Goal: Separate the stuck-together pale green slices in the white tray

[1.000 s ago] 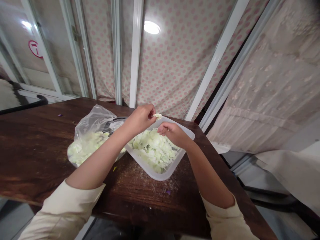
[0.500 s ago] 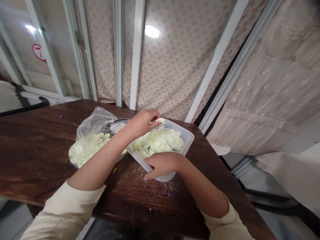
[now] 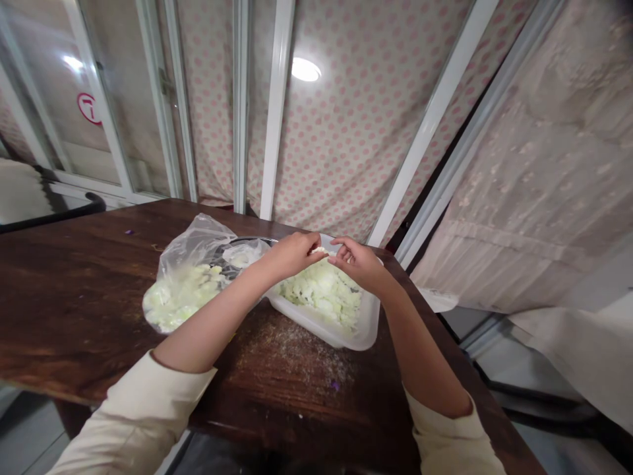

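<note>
My left hand is closed in a pinch over the far part of a white plastic tub. Its fingertips hold a small pale petal-like piece. Just to the right, my right hand has its thumb and index finger apart, tips close to that piece. Below both hands, the tub holds a heap of pale green-white petal-like pieces. A clear plastic bag with similar pale pieces lies left of the tub, partly behind my left forearm.
A dark round tray sits partly under the bag. Fine pale crumbs and a purple scrap lie on the brown wooden table. Behind the table's far edge stand framed glass panels with a dotted curtain.
My right hand has let go of the tub's near side and risen to my left hand's fingertips. The tub has turned and its near edge has shifted right.
</note>
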`<action>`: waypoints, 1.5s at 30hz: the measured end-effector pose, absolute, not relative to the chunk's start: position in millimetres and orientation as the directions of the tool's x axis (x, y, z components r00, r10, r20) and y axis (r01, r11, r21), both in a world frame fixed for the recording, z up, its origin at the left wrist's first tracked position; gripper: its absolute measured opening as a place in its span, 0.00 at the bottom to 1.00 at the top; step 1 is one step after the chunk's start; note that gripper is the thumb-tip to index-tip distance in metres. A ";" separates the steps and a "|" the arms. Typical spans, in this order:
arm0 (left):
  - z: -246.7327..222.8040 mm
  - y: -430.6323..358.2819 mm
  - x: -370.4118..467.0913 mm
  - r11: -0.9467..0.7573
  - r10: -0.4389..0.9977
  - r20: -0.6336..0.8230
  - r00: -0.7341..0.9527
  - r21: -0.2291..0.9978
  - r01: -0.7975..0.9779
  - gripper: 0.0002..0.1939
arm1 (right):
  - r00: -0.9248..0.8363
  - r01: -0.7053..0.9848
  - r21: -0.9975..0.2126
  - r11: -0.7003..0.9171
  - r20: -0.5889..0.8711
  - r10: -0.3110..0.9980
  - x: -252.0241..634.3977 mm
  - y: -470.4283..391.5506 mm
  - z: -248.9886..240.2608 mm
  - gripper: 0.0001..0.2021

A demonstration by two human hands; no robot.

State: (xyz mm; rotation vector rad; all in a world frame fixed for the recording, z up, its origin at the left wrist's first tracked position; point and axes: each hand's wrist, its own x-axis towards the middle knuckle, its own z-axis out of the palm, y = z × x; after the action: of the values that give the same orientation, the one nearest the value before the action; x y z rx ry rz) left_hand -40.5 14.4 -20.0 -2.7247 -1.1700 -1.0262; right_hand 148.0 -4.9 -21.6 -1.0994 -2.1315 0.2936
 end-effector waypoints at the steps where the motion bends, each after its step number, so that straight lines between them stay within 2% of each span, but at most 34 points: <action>1: -23.6 17.2 -39.3 -0.719 0.660 0.543 0.519 0.258 0.645 0.13 | -0.395 0.610 -0.464 0.643 0.526 0.753 144.8 -1.9 -24.4 0.16; 3: -31.8 23.9 -36.7 -0.716 0.682 0.487 0.546 0.290 0.635 0.14 | -0.414 0.612 -0.411 0.676 0.561 0.717 140.9 7.0 -32.5 0.11; 5: -42.2 32.7 -34.1 -0.705 0.700 0.456 0.549 0.321 0.632 0.12 | -0.351 0.652 -0.399 0.645 0.595 0.723 141.1 19.2 -43.8 0.11; 10: -73.1 56.6 -27.3 -0.666 0.745 0.458 0.485 0.466 0.583 0.10 | 0.045 0.698 -0.605 0.383 0.571 0.820 151.6 47.3 -71.4 0.11; 12: -80.1 59.8 -24.9 -0.657 0.754 0.451 0.479 0.505 0.559 0.09 | 0.095 0.654 -0.684 0.323 0.498 0.862 153.2 52.2 -76.8 0.12; 14: -81.1 56.6 -23.2 -0.674 0.734 0.508 0.451 0.462 0.577 0.10 | 0.100 0.571 -0.776 0.269 0.391 0.915 151.1 53.2 -78.4 0.16; 17: -74.4 44.9 -22.0 -0.727 0.628 0.645 0.436 0.286 0.624 0.12 | 0.043 0.381 -0.913 0.148 0.177 0.983 143.4 49.1 -75.8 0.20; 20: -67.1 35.9 -22.2 -0.828 0.432 0.757 0.490 0.117 0.549 0.12 | -0.237 0.155 -0.988 0.012 -0.025 0.971 136.6 41.3 -70.8 0.22; 22: -65.4 34.6 -22.6 -0.850 0.362 0.789 0.496 0.061 0.523 0.11 | -0.395 0.007 -0.999 -0.037 -0.037 0.918 134.7 36.6 -68.4 0.18; 24: -66.4 36.1 -22.7 -0.854 0.364 0.787 0.498 0.069 0.515 0.09 | -0.425 -0.096 -0.995 -0.034 0.010 0.905 135.1 34.2 -67.4 0.15; 26: -68.8 38.5 -22.4 -0.856 0.425 0.768 0.479 0.169 0.488 0.06 | -0.367 -0.132 -0.991 -0.005 0.044 0.929 136.5 34.4 -67.6 0.15; 28: -71.1 40.5 -21.6 -0.820 0.559 0.699 0.446 0.383 0.426 0.11 | -0.281 -0.115 -0.993 0.036 0.067 0.957 137.5 36.0 -68.2 0.15; 30: -72.0 41.8 -20.7 -0.713 0.690 0.537 0.485 0.619 0.330 0.13 | -0.211 -0.073 -0.993 0.098 0.111 0.971 136.9 37.1 -68.4 0.16; 32: -71.5 42.3 -19.9 -0.590 0.732 0.377 0.568 0.768 0.250 0.13 | -0.177 -0.011 -0.984 0.175 0.174 0.969 134.9 36.9 -68.0 0.15; 34: -69.9 42.2 -19.1 -0.535 0.715 0.326 0.618 0.825 0.184 0.16 | -0.161 0.038 -0.966 0.256 0.247 0.955 132.8 35.9 -67.1 0.15; 37: -67.4 41.3 -18.3 -0.536 0.701 0.368 0.611 0.837 0.110 0.16 | -0.155 0.053 -0.943 0.328 0.317 0.936 131.6 34.8 -66.1 0.14; 45: -65.8 41.9 -20.2 -0.474 0.733 0.377 0.566 0.880 0.027 0.14 | -0.230 -0.059 -0.948 0.314 0.319 0.919 134.7 36.3 -66.8 0.13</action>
State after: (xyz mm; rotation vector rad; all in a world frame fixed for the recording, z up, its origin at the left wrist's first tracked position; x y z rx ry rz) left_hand -20.2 41.9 -65.8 -3.4752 -1.1339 -1.7932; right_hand 134.7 36.3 -66.8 -0.8267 -1.5005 1.1384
